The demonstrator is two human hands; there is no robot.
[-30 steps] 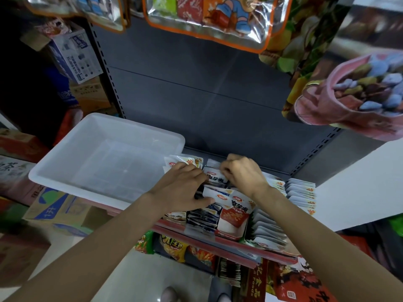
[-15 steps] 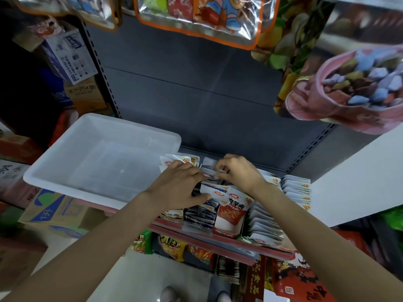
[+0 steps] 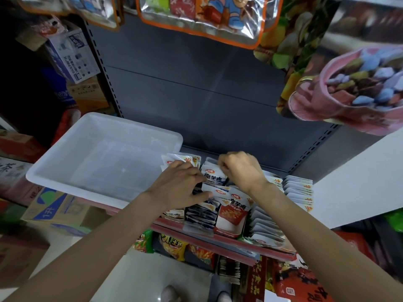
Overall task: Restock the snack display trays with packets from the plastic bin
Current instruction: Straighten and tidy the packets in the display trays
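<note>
Illumination is moderate and uneven, with a cool cast. The white plastic bin (image 3: 65, 166) and the pale wall (image 3: 359, 182) at right are the brightest areas. The upper left corner falls into deep shadow, where the stacked cartons (image 3: 72, 62) are barely legible. Specular glare shows on the foil bags (image 3: 196, 16) hanging at top and as a soft vertical sheen on the grey back panel (image 3: 196, 94). Wide-angle distortion is strong: the shelf uprights splay outward and both forearms stretch toward the lower corners. The large printed bag (image 3: 353, 83) at upper right is soft and out of focus. Packet (image 3: 214, 176) print is readable at centre only; edges smear.
</note>
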